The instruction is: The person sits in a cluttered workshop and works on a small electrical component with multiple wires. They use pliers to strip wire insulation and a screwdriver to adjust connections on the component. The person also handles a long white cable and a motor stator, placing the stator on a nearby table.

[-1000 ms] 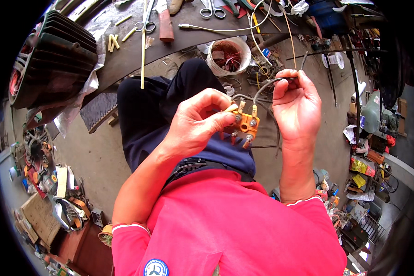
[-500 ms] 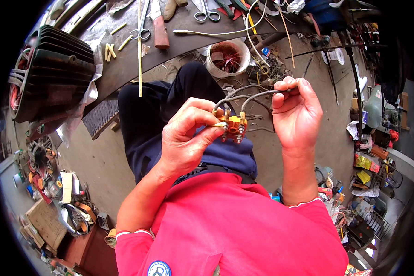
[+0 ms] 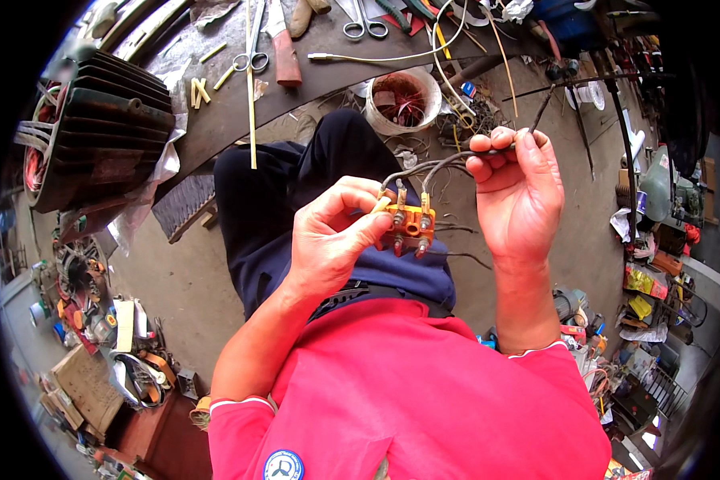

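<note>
Between the thumb and fingers of my left hand (image 3: 336,232) is an orange terminal block (image 3: 412,224) with metal studs and nuts. A short pale piece of tubing (image 3: 382,205) shows at those same fingertips, by the block's left edge. Dark wires (image 3: 436,166) rise from the lugs on top of the block and curve right. My right hand (image 3: 521,192) pinches the wires near their far ends, with one dark end sticking up past the thumb. Other wire ends (image 3: 468,258) hang free to the right of the block.
A finned motor housing (image 3: 108,132) stands at the left of the dark workbench (image 3: 216,120). Scissors (image 3: 250,62), a knife with a reddish handle (image 3: 286,64) and cut tubing pieces (image 3: 200,92) lie on it. A white bucket (image 3: 435,96) stands below its edge.
The terminal block has tilted, so more of its orange face shows. My right hand has closed more on the wires and turned slightly. The view has shifted a little.
</note>
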### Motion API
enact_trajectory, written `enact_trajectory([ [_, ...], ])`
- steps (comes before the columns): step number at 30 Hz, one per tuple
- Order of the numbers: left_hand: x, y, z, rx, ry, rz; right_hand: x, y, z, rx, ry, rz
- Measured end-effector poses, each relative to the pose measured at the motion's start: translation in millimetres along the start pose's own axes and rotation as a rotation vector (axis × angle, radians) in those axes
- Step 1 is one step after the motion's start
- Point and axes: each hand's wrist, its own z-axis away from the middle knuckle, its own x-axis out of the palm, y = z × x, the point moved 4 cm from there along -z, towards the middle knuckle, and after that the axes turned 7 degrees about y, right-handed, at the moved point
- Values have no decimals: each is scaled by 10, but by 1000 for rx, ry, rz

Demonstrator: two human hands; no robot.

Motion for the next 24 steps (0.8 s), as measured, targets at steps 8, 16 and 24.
enact_trajectory([
  [8, -105, 15, 56, 98, 43, -60, 103, 77, 23, -53, 71, 202],
  [16, -101, 107, 95, 257, 93, -178, 14, 350, 303, 37, -107, 828],
  [24, -107, 85, 134, 297, -5, -284, 80, 632, 284, 385, -160, 441],
])
